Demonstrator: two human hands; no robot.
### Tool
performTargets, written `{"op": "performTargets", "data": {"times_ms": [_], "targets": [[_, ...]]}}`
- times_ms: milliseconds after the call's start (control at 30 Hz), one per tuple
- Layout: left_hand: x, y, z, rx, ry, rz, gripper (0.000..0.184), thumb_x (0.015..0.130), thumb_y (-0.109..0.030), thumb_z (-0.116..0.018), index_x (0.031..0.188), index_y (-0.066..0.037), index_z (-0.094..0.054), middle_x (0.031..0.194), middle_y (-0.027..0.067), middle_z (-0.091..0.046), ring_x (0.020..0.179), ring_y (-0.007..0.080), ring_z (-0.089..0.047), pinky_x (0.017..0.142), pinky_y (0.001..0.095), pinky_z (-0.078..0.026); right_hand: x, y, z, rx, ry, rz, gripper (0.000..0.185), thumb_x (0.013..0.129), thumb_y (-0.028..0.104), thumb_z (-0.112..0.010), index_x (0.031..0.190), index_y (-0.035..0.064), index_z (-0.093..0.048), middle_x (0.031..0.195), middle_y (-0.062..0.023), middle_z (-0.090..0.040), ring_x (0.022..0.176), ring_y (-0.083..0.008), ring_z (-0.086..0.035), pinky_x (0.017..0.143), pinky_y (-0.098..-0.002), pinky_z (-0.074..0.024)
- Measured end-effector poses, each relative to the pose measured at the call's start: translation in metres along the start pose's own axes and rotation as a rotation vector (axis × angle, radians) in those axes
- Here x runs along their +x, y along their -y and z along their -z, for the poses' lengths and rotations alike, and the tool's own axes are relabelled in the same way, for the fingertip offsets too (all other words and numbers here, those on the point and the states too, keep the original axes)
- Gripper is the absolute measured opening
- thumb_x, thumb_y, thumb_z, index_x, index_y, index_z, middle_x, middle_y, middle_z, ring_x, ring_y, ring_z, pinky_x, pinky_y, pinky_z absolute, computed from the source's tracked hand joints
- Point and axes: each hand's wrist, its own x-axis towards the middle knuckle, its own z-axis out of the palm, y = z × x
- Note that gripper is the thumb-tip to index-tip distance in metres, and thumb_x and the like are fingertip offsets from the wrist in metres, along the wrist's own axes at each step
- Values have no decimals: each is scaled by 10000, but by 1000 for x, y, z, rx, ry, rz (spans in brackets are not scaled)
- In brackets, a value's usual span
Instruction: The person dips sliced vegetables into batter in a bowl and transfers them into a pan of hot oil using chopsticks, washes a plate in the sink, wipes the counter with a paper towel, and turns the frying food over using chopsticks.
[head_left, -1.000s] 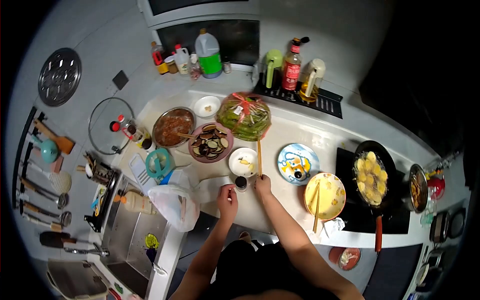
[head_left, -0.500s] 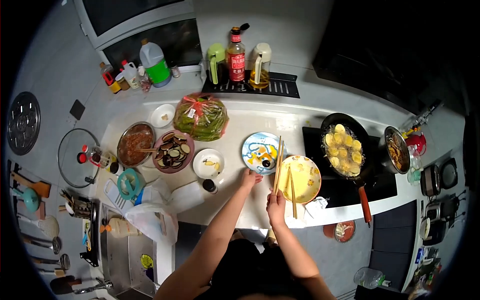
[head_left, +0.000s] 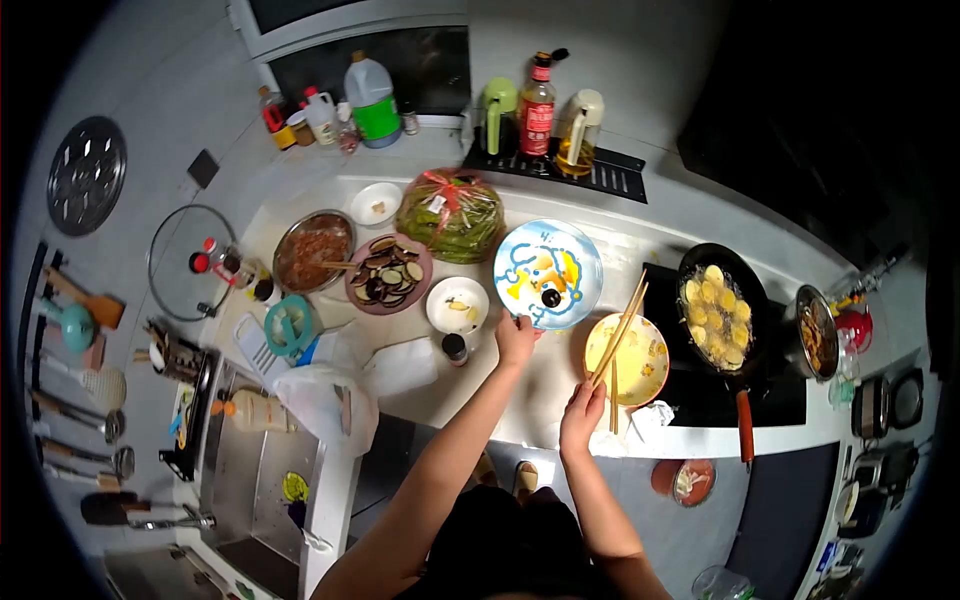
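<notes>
Now left hand [head_left: 517, 340] clamps fingers on the patterned plate [head_left: 580, 300] between front and back edges of the counter [head_left: 530, 410], right hand [head_left: 581, 412] clamps chopsticks [head_left: 621, 326] over a bowl [head_left: 656, 348] of yellow liquid [head_left: 636, 376], slices [head_left: 712, 297] bubbling in the wok [head_left: 755, 290].

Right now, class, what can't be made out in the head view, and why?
All in the head view:
Left hand: whether fingers reach beneath the patterned plate, whose rim hides this.
Cooktop: the part beneath the wok, which covers it.
Red-labelled bottle: its fine print, too small.
Clear container on the floor: cut off by the bottom edge.
</notes>
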Motion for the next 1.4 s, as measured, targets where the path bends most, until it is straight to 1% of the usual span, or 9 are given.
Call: {"op": "performTargets", "data": {"times_ms": [133,333,600,733,967,1100,1133,1267,1400], "targets": [[-44,-32,36,-79,-77,-77,214,862,-14,-404,1069,40,-413,856,159,-606,649,215,-646,575,306,-556,-19,13,-22,99,128,20,179,941,187,-385,1020,48,-464,683,37,-381,583,-39,-343,511,-176,-295],[-140,-49,116,-99,-358,-157,190,887,-57,-416,1050,33,-454,841,145,-618,632,197,-643,553,272,-528,-81,15,-57,161,462,47,164,944,208,-384,980,63,-451,658,32,-377,552,-40,-335,490,-182,-281],[-253,-51,288,-214,-772,-180,220,891,-88,-408,1073,32,-434,841,142,-618,655,211,-651,544,266,-524,-239,-19,-124,-67,946,195,203,941,200,-394,942,15,-477,687,-27,-453,626,-103,-427,566,-245,-371],[-302,-39,398,-208,-871,-263,252,886,-83,-397,1110,32,-405,861,156,-611,677,222,-654,557,290,-532,-336,-56,-166,-81,1088,129,189,938,174,-396,942,10,-490,682,-42,-472,625,-126,-445,593,-263,-395],[-338,5,589,-135,-1052,40,211,837,-42,-450,1005,85,-433,797,171,-608,605,227,-644,480,292,-524,-467,-109,-225,-157,1146,-109,194,938,184,-409,924,16,-504,653,-5,-447,598,-96,-412,554,-242,-368],[-316,48,660,-147,-1040,235,213,843,-20,-458,1030,69,-407,891,208,-579,577,274,-635,489,335,-550,-491,-119,-238,-175,1093,-226,195,940,197,-412,913,28,-505,641,30,-409,581,-62,-368,529,-213,-328],[-309,65,677,-203,-996,308,282,840,-5,-472,1101,60,-388,999,233,-539,692,316,-635,518,370,-562,-492,-123,-238,-192,1079,-238,196,940,197,-412,909,26,-503,640,28,-409,585,-62,-369,531,-213,-328],[-283,111,710,-320,-1131,551,421,826,5,-515,1225,-3,-382,1150,209,-475,951,357,-552,592,433,-563,-490,-143,-239,-180,1031,-291,176,940,201,-419,903,48,-499,627,40,-398,542,-48,-352,483,-195,-293],[-281,128,723,-432,-1136,556,400,845,-25,-503,1232,-16,-401,1181,201,-463,947,361,-550,644,443,-546,-480,-148,-241,-196,959,-265,171,938,207,-429,893,56,-496,606,50,-387,504,-36,-333,442,-189,-263]]}}
